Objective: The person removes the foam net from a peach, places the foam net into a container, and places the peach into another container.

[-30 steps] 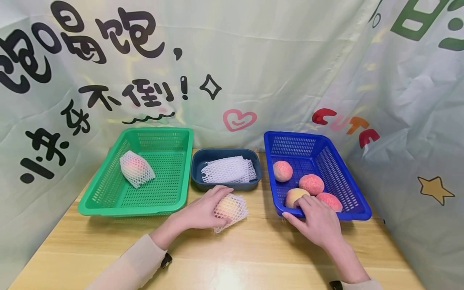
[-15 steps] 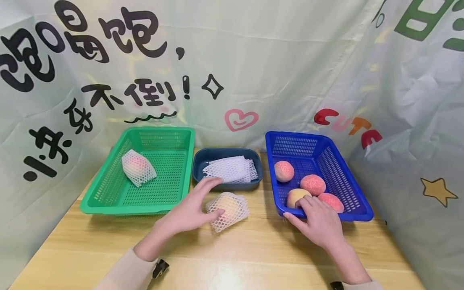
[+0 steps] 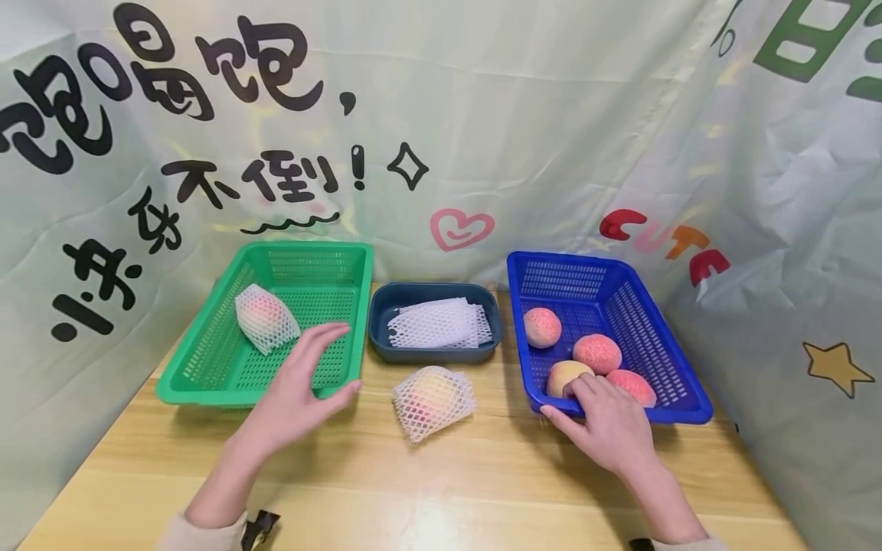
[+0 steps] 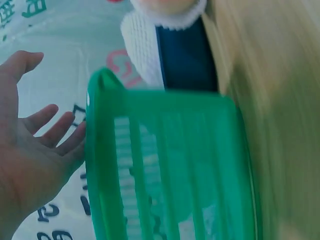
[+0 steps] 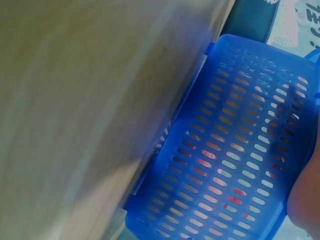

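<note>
My left hand (image 3: 292,394) hovers over the front right corner of the green basket (image 3: 186,399), fingers spread and holding nothing. A peach in a white foam net sleeve (image 3: 434,402) lies on the table to its right. Another netted peach (image 3: 265,317) lies in the green basket. My right hand (image 3: 609,425) grips the front rim of the blue basket (image 3: 671,344), thumb outside and fingers curled over inside. Those fingertips overlap a yellowish peach (image 3: 566,375) there. Pink peaches (image 3: 597,353) lie around it. In the right wrist view, the slotted blue basket wall (image 5: 225,145) fills the right side.
Between the baskets stands a dark blue tray (image 3: 386,356) with folded foam net sleeves (image 3: 437,325) in it. A printed cloth (image 3: 537,138) hangs behind and at the sides of the wooden table (image 3: 482,490).
My left hand has let go of the netted peach on the table and moved left toward the green basket, fingers opening. My right hand stays at the blue basket's rim.
</note>
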Action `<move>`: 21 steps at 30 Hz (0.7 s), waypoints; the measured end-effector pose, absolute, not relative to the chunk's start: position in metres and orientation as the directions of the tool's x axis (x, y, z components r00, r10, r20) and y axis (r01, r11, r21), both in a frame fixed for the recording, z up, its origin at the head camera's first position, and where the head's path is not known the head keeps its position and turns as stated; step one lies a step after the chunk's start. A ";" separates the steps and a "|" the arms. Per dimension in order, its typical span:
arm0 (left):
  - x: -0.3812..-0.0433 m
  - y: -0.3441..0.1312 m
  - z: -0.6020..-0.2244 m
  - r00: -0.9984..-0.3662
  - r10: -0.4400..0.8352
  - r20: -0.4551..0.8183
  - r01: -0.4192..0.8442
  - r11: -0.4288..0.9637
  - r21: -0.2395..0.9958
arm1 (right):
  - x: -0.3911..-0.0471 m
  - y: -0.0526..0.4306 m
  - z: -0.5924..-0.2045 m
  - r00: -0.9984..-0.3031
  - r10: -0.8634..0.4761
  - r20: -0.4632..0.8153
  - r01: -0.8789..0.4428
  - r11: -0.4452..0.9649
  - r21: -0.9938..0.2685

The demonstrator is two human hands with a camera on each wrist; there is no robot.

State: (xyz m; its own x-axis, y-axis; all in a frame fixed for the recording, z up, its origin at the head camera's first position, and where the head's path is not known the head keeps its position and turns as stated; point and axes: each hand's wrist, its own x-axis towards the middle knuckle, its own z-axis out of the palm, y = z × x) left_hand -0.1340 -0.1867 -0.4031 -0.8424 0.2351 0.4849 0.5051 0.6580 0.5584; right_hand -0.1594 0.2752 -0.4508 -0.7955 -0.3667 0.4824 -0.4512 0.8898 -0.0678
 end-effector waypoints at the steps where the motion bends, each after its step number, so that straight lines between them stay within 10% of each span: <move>1: -0.134 -0.192 -0.404 -0.838 0.231 0.494 0.501 0.683 0.532 | -0.159 0.275 -0.451 -0.795 -0.367 0.484 -0.452 0.890 -0.068; 21: -0.112 -0.249 -0.415 -0.855 0.278 0.438 0.362 0.924 0.121 | -0.158 0.275 -0.452 -0.778 -0.365 0.512 -0.457 0.887 -0.062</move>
